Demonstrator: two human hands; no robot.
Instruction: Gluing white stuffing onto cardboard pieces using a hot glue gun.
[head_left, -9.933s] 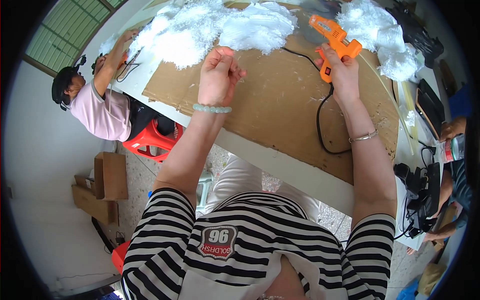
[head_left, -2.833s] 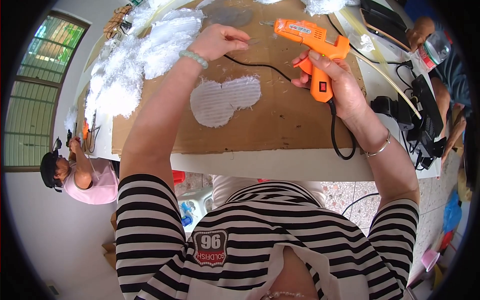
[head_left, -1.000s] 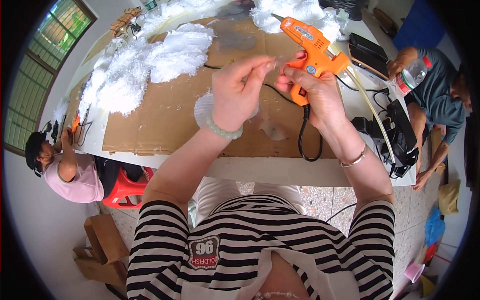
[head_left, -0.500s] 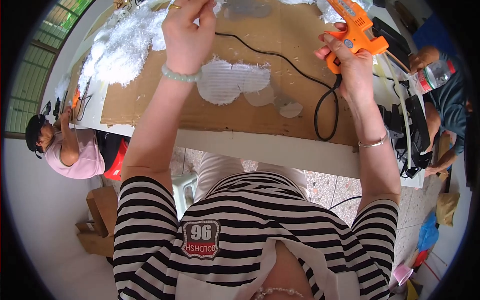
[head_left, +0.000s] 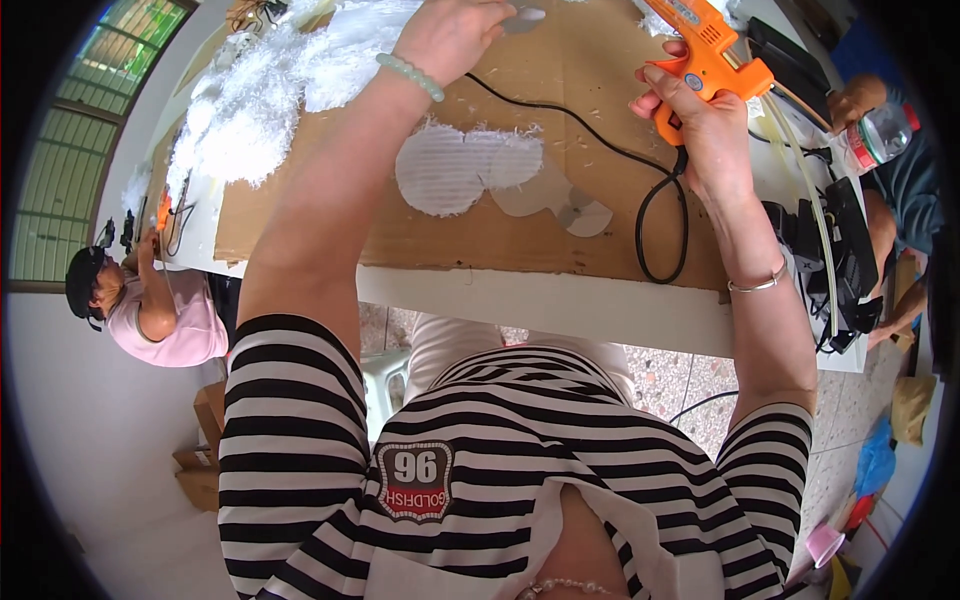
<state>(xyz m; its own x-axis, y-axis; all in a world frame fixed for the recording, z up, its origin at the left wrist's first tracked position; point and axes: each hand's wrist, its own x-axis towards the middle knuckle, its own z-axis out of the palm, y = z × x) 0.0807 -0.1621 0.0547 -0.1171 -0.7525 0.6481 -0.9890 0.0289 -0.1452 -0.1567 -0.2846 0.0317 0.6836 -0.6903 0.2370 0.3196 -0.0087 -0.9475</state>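
My right hand grips an orange hot glue gun by its handle, nozzle toward the top edge. A black cord loops down from the handle. My left hand, wearing a green bead bracelet, reaches to the top of the view. Its fingers are bent together beside a grey translucent plastic piece; whether they hold anything is hidden. Between my arms lies a white fringed cutout with rounded lobes. Against its right side lie thin clear plastic shapes.
Brown cardboard covers much of the white table. White fluffy material is heaped at the left. Black devices and cords crowd the right edge. A person in pink sits left; another person's hand is near a clear bottle at right.
My left hand has swung to the right, over to the grey plastic piece. The right hand and glue gun stay almost in place. The view has shifted slightly.
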